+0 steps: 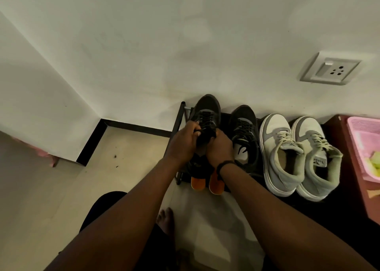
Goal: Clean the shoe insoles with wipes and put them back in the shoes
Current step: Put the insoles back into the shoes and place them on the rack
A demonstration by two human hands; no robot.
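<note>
View from above of a person crouched before a low black metal shoe rack (181, 126) set against a smooth, pale painted wall (144, 44).

Both hands meet at the leftmost shoe, a dark grey lace-up trainer (206, 112) with a matte fabric upper and black laces. The left hand (183, 145) has its fingers curled around the shoe's tongue and lace area. The right hand (219, 148), with a dark band (225, 165) around its wrist, grips the opening of the same shoe from the other side. The trainer is tilted, toe pointing up toward the wall.

Below the hands, two rounded orange tips (206, 183) of dark soft pieces stick out toward the viewer; they look like insole ends, though it is hard to be sure.

Four shoes stand on the rack in a row. Just right of the held shoe is its matching dark trainer (244, 131). Next come two white and grey trainers (296, 153) with thick white rubber soles, cream laces and padded collars, side by side and touching.

At the far right is a reddish-brown cabinet top (345, 147) holding a pink plastic mesh basket (364, 135). A white rectangular wall socket (330, 69) sits above. The floor (41, 188) is pale glossy tile with a black skirting strip (131, 128). One bare foot (165, 219) shows below.
</note>
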